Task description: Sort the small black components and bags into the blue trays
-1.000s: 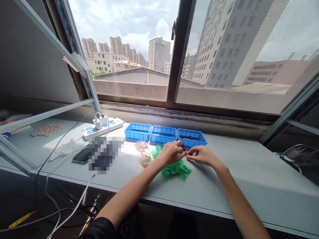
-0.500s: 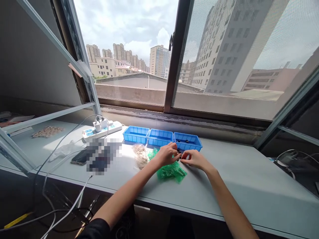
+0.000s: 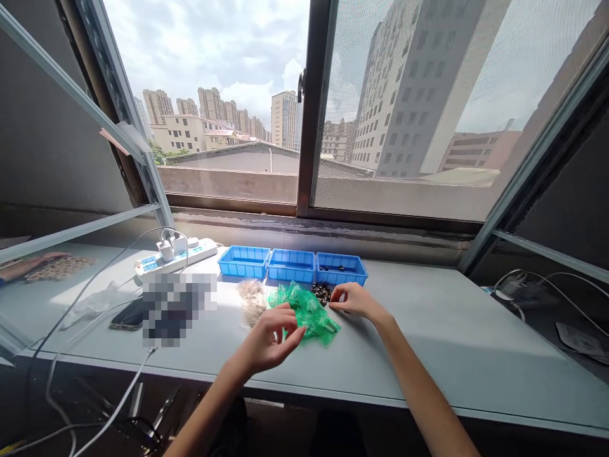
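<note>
The right hand [image 3: 354,300] is bent down at the right edge of a loose heap of small, dark, glossy pieces [image 3: 320,292], its thumb and fingertips close together; whether they pinch a piece, I cannot tell. The left hand [image 3: 276,336] is raised at the near-left side of a crumpled, see-through green plastic bag [image 3: 307,311], fingers loosely curled with a gap to the thumb and nothing visible in the grasp. The heap lies on the pale grey tabletop [image 3: 419,330], just right of the green bag. Farther out stand 3 blue rectangular plastic trays in a row. A few dark pieces [image 3: 339,268] lie in the right tray [image 3: 345,280], while far more are in the heap, so by my judgement only a small share is in a tray so far. A clear plastic bag of pale beige pieces [image 3: 252,302] lies left of the green bag, outside the trays. Compared with 0.5 s ago, the left hand has drawn away from the right hand, near and left, uncovering more of the heap and green bag; the right hand has stayed beside the heap. At the far left, another person's hand [image 3: 45,258] has come into view.
</note>
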{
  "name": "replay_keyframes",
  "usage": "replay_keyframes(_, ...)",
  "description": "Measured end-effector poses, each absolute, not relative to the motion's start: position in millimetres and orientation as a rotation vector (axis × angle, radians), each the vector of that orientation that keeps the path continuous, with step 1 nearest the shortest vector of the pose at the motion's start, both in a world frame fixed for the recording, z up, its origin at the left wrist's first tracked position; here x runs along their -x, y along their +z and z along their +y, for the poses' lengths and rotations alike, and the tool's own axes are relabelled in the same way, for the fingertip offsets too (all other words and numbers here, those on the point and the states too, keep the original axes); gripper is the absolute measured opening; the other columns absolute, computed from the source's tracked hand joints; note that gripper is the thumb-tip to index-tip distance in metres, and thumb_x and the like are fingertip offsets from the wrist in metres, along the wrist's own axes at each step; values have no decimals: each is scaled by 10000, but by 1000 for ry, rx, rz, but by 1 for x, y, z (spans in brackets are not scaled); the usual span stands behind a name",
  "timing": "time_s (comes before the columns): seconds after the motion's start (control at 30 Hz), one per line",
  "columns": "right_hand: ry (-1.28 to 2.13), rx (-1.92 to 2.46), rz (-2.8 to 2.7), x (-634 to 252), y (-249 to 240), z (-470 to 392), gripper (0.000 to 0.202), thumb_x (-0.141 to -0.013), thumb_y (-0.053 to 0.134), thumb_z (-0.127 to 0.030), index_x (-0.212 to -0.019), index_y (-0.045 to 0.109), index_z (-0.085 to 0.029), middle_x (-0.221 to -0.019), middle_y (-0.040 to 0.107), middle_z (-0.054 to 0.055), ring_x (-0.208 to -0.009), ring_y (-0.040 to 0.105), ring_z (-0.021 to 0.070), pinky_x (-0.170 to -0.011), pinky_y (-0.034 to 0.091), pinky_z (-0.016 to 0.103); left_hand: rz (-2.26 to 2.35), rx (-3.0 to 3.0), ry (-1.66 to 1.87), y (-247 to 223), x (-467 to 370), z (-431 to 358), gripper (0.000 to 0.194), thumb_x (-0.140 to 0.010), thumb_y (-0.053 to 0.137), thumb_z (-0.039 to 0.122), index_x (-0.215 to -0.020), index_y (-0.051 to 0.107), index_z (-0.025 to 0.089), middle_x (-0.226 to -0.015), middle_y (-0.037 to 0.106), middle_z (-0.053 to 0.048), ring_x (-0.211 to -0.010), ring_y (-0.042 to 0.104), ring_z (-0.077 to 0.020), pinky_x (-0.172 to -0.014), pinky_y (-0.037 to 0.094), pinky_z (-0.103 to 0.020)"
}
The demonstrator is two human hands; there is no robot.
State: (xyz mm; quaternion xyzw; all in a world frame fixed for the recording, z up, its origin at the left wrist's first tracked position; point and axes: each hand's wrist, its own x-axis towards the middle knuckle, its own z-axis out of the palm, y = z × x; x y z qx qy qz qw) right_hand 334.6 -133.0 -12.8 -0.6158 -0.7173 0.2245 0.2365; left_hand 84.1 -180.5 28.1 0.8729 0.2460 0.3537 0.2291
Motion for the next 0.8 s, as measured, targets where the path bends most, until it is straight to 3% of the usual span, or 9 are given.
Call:
replay_keyframes(0.3, 642, 1691, -1937, -335, -13, -132, 122, -657, 636, -329, -651, 636, -207, -761, 682, 14, -687, 579, 159, -604, 404, 260, 1279, -2575, 886, -22, -80, -143, 437, -825, 449, 319, -428, 324, 184, -417, 411, 2, -518, 426, -139, -533, 320, -247)
replay_keyframes(0.47, 629, 1687, -1950, -333, -16, -130, 127, -667, 623, -329, -643, 623, -204, -758, 681, 18, -693, 580, 161, -614, 400, 267, 1210, -2530, 1041, -20, -75, -150, 423, -846, 410, 327, -455, 334, 185, -439, 431, 5, -537, 445, -136, -530, 322, -240)
replay_keyframes(0.67, 632, 1668, -1958, -332, -15, -131, 139, -680, 609, -339, -651, 623, -204, -772, 684, 24, -704, 585, 167, -620, 404, 273, 852, -2452, 1114, -16, -60, -192, 433, -874, 367, 303, -485, 217, 187, -437, 248, 50, -452, 274, -90, -554, 357, -235)
replay_keyframes(0.8, 642, 1687, -1955, -332, -13, -132, 128, -672, 618, -333, -654, 626, -207, -778, 683, 27, -712, 585, 173, -619, 407, 277, 925, -2405, 1058, -30, -44, -211, 431, -881, 325, 324, -503, 173, 184, -452, 208, 52, -445, 235, -88, -586, 379, -253)
